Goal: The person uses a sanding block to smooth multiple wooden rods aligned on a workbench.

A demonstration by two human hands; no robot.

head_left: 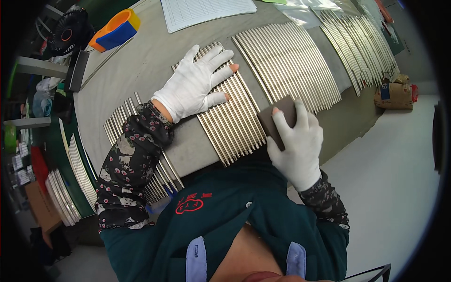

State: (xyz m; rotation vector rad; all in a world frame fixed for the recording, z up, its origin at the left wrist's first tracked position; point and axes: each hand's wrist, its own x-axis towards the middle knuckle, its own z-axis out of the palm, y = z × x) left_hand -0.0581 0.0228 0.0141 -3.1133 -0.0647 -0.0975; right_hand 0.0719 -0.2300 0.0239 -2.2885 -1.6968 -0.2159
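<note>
My left hand [197,82], in a white glove with cut fingertips, lies flat with fingers spread on a row of thin shiny metal rods [235,120] that rest side by side on a grey padded table [141,61]. My right hand [297,143], also gloved, grips a dark brown rectangular abrasive pad [275,117] and presses it on the near right ends of the same rods.
More groups of metal rods lie to the right [291,66], far right [361,44] and left [120,122]. A printed sheet [206,11] and an orange-and-blue tape dispenser [115,30] sit at the far side. A black fan [70,30] stands at the left. A cardboard box [394,94] rests on the floor.
</note>
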